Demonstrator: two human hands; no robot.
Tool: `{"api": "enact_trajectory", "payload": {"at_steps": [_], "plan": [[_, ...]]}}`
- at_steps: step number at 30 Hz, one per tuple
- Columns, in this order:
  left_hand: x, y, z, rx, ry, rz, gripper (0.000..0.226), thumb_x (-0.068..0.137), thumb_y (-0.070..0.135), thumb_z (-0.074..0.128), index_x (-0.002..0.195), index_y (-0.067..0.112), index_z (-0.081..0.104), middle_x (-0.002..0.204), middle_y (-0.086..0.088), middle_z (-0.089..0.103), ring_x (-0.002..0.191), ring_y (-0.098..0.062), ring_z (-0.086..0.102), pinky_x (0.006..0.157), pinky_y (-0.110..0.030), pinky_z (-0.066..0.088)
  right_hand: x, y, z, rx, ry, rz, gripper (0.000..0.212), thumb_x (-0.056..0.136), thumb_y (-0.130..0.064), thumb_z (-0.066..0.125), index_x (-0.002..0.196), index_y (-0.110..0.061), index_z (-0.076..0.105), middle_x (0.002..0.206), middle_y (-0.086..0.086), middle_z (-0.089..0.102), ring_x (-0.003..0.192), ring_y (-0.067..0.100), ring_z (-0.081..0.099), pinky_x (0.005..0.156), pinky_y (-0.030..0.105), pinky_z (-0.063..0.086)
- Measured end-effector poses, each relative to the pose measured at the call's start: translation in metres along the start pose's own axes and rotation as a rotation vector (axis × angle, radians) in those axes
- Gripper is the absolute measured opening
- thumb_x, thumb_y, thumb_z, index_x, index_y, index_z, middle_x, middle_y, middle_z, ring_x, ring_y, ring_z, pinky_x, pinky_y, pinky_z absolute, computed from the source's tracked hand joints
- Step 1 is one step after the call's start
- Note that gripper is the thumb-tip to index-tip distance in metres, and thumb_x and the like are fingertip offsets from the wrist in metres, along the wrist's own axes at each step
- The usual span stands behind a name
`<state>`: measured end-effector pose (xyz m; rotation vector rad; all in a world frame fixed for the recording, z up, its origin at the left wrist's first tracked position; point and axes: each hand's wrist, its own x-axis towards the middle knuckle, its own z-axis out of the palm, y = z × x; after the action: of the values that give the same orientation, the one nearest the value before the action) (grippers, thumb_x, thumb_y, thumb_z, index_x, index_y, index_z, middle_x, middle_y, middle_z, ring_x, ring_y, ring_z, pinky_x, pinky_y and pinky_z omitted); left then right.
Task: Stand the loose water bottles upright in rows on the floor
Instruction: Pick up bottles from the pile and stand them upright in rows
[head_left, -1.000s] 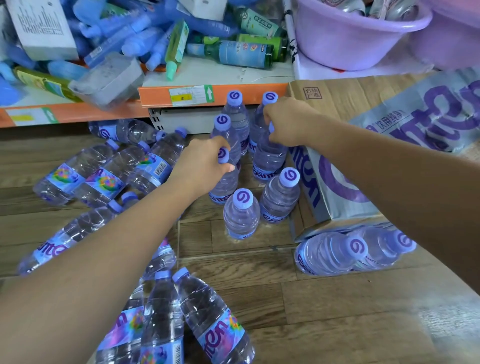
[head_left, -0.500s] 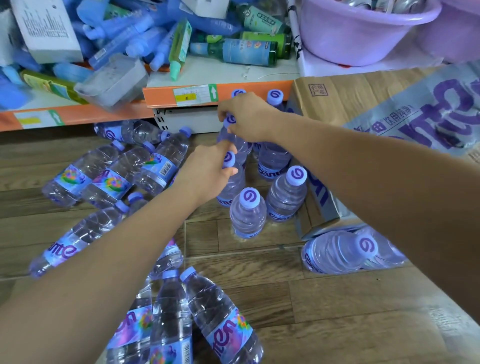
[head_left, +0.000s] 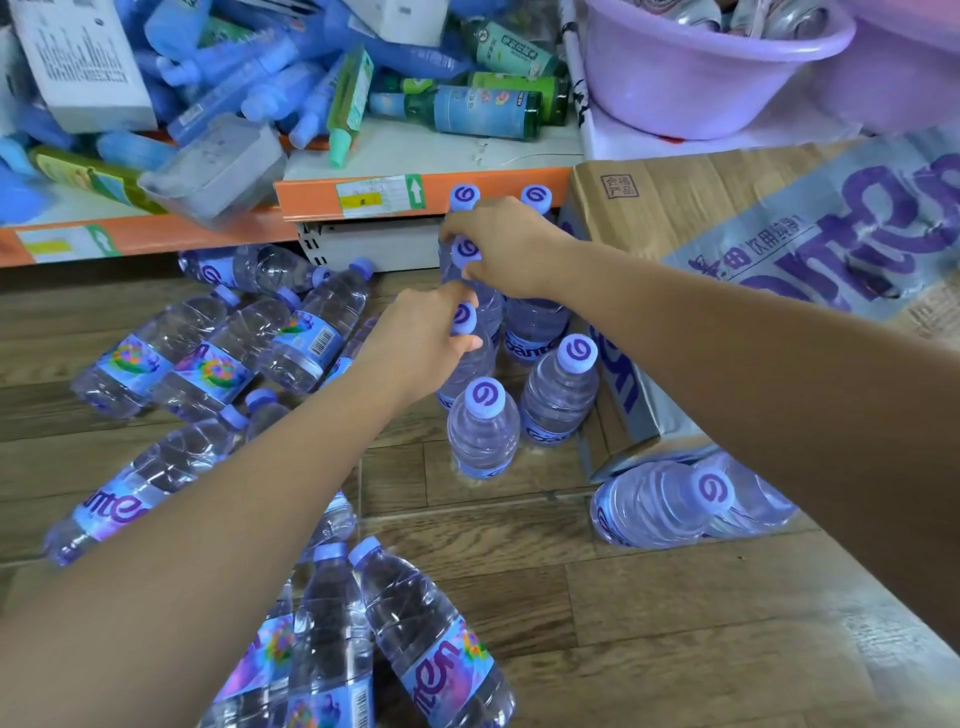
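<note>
Several clear water bottles with purple caps stand upright in two rows on the wooden floor beside a cardboard case; the nearest upright bottle (head_left: 483, 431) is in front. My left hand (head_left: 415, 343) grips the neck of an upright bottle (head_left: 464, 318) in the left row. My right hand (head_left: 506, 244) pinches the cap of the bottle behind it (head_left: 466, 250). Several loose bottles lie on their sides at the left (head_left: 208, 358) and at the bottom (head_left: 431, 639).
A cardboard case (head_left: 727, 228) wrapped in printed plastic stands at the right, with two bottles lying (head_left: 660, 499) at its near corner. An orange-edged shelf (head_left: 363, 195) piled with blue and green products runs along the back. Purple basins (head_left: 701, 78) sit at the top right.
My right hand moved left from the right row's bottle to the cap of a left-row bottle. My left hand stayed on its bottle's neck.
</note>
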<state>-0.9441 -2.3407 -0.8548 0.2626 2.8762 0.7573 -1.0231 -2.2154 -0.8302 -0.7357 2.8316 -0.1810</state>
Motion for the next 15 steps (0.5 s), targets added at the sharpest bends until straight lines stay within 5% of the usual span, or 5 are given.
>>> {"api": "enact_trajectory", "payload": {"at_steps": [2,7,15], "plan": [[0.003,0.003,0.002,0.010,-0.015,0.021,0.029,0.084,0.023,0.066,0.109,0.013,0.056,0.099,-0.013,0.063,0.094,-0.034,0.057,0.078,-0.035,0.046,-0.007,0.005,-0.007,0.020,0.022,0.010,0.046,0.087,-0.017,0.060,0.131,-0.013,0.047,0.125,0.015,0.051,0.112,0.033,0.051,0.088,0.040,0.047],[0.016,0.014,0.001,0.054,-0.012,0.049,0.029,0.084,0.027,0.065,0.106,0.011,0.055,0.096,-0.018,0.063,0.093,-0.038,0.057,0.075,-0.034,0.044,-0.037,0.017,-0.023,-0.016,0.080,0.038,0.005,0.086,-0.012,0.048,0.087,-0.015,0.051,0.107,0.011,0.057,0.096,0.032,0.057,0.074,0.038,0.048],[0.019,0.027,0.010,0.193,-0.016,0.096,0.037,0.086,0.030,0.063,0.116,0.010,0.054,0.103,-0.018,0.062,0.100,-0.036,0.056,0.068,-0.029,0.032,-0.069,0.023,-0.032,-0.037,-0.125,-0.019,0.018,0.087,-0.023,0.060,0.099,-0.009,0.062,0.100,0.002,0.062,0.102,0.025,0.058,0.080,0.031,0.042]]}}
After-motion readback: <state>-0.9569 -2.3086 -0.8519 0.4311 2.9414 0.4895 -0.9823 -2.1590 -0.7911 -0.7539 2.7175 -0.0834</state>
